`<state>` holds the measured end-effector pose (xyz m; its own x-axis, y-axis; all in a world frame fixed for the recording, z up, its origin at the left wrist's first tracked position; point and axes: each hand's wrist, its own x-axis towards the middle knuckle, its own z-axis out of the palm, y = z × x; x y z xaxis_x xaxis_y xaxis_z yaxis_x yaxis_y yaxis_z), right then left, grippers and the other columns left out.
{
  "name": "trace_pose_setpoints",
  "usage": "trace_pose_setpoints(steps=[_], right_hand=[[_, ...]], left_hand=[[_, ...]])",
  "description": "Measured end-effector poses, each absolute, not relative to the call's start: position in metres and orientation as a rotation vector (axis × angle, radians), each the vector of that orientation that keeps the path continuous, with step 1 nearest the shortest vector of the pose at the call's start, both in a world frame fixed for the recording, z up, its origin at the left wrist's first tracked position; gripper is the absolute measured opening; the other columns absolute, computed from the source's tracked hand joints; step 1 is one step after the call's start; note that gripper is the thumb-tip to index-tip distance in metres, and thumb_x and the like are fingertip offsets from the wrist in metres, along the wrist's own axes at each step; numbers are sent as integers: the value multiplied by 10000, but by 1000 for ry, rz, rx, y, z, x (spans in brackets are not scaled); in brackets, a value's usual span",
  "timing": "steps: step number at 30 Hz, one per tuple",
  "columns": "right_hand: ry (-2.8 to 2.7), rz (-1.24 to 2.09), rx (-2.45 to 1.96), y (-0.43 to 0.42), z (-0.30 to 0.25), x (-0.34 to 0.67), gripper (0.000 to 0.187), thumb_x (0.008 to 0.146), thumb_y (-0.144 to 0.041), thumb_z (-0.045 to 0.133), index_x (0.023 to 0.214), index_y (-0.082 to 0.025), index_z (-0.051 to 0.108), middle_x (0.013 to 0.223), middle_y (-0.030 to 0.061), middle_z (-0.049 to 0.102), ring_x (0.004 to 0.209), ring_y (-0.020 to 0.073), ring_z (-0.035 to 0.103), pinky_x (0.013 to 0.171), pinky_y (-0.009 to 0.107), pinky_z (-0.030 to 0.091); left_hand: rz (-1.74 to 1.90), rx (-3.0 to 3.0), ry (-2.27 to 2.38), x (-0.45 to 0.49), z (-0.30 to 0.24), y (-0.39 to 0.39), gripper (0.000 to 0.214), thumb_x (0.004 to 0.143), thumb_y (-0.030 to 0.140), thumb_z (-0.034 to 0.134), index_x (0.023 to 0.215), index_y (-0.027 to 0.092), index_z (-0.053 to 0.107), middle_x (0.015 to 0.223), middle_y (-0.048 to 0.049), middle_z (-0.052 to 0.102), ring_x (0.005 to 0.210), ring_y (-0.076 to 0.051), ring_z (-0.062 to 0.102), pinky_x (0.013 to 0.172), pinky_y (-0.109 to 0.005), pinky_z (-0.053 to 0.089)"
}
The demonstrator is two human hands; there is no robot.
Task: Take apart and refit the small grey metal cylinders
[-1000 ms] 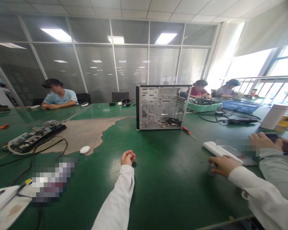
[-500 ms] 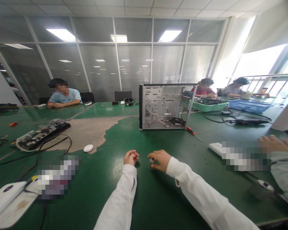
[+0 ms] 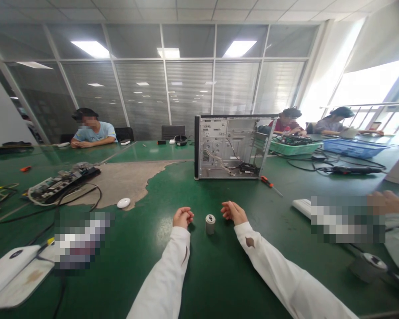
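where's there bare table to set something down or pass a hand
Bare green tabletop shows between the white sleeves, on the near side of the small cylinder, and between it and the computer case. Left, among cables and circuit boards, and far right, around the green basket, it is crowded.

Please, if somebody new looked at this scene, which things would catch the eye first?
Probably the open computer case, standing upright beyond the hands near the middle, its metal inside and loose wires showing. Closer, a small grey cylinder stands between the left hand and the right hand, touching neither. To the left, a ragged-edged greyish patch breaks the green tabletop.
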<state>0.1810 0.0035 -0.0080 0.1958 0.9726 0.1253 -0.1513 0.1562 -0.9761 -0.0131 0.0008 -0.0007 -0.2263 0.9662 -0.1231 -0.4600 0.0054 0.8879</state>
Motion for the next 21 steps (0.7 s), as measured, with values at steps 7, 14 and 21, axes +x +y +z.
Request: trace_pose_setpoints(steps=[7,14,21], right_hand=[[-1146,960,-1130,0,-8,179,386,617,-495,477,716,-129,551,549,19,555,393,72,458,368,195,329],[-1422,754,-1138,-15,1,173,287,656,-373,481,854,-174,543,738,37,578,640,126,518,460,208,388],[-1803,723,-913,-31,15,169,322,662,-194,462,983,-199,488,965,49,518,840,147,492,584,227,425]], left_hand=[[1550,722,1074,-10,-3,2,190,443,105,451,620,124,517,443,28,526,426,-84,503,419,-187,367],[1552,730,1076,-11,-5,3,188,440,115,454,617,126,517,442,26,525,426,-88,502,417,-191,367],[1542,744,1079,-11,-8,6,189,433,121,453,612,130,512,439,23,525,423,-91,496,410,-193,361]])
